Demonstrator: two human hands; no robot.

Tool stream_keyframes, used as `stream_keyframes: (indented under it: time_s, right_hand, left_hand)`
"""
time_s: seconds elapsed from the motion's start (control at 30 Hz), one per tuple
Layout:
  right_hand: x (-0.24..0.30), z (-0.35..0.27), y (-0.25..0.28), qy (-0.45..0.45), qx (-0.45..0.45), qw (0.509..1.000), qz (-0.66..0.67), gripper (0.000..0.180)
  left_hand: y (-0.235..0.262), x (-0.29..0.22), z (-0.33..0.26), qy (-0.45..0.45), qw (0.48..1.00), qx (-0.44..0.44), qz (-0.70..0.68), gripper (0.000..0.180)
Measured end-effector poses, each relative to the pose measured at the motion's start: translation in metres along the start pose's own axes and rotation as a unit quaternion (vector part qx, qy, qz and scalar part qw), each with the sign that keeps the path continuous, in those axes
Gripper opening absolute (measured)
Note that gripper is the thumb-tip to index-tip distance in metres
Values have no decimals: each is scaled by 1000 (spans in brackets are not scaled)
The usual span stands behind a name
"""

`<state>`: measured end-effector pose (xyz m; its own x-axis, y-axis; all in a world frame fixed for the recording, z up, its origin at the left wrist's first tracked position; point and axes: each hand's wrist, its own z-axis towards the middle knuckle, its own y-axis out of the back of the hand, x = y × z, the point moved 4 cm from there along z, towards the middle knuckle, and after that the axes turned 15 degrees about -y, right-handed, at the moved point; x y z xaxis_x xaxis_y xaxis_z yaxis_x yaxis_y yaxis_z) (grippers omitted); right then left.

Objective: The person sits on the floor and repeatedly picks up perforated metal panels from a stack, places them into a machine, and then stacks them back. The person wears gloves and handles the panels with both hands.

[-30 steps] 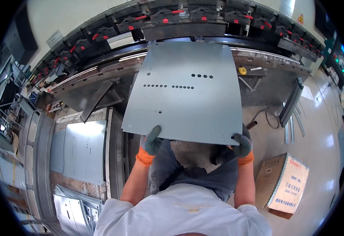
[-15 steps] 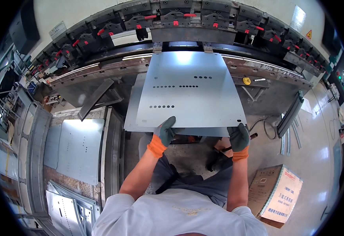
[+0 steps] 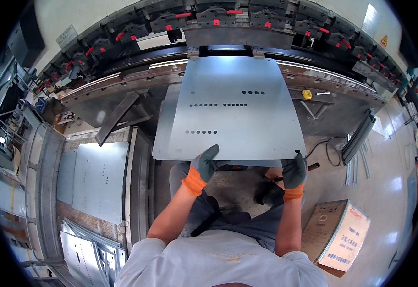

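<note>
1. One large grey metal sheet lies flat in the middle of the scene; its far edge sits under the dark upper tooling of the press brake, its near edge is at the person's hands; rows of small round holes run across it.
2. Two gloved hands, grey with orange cuffs; the left hand clamps the sheet's near edge left of centre, thumb on top; the right hand grips the near right corner, fingers curled around the edge.
3. One long machine spans the far side from left to right; red clamp levers sit in a row along its upper beam; one small yellow object rests on the machine bed to the right of the sheet.
4. To the left, one more perforated flat sheet lies on a low stack; nearer still, several bent metal parts are piled, too jumbled to count.
5. To the near right, one cardboard box stands on the shiny pale floor; a few thin metal strips lie beyond it; one black cable loops on the floor.
</note>
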<state>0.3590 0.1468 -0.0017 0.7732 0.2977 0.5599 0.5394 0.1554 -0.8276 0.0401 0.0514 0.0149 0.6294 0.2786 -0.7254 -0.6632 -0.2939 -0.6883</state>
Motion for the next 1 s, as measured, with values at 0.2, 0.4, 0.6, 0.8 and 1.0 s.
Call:
stream_keyframes:
  time_s: [0.2,0.4,0.6,0.8,1.0]
  right_hand:
    - [-22,-8,-22,-18,5,1000,-16,34]
    - [-34,-5,-14,-49,-33,992,-109,27]
    - [-30,-7,-32,-57,-48,989,-127,20]
    - [-30,-8,-28,-74,-67,987,-124,18]
    - [-30,-6,-31,-52,-73,990,-105,18]
  left_hand:
    - [-9,-5,-2,-20,1000,14,-13,34]
    - [-6,-2,-3,32,999,-14,-15,38]
    - [-16,-8,-3,1,1000,-15,-7,33]
    - [-11,-5,-3,5,1000,-2,-15,33]
    - [-12,-6,-4,10,1000,-9,-24,33]
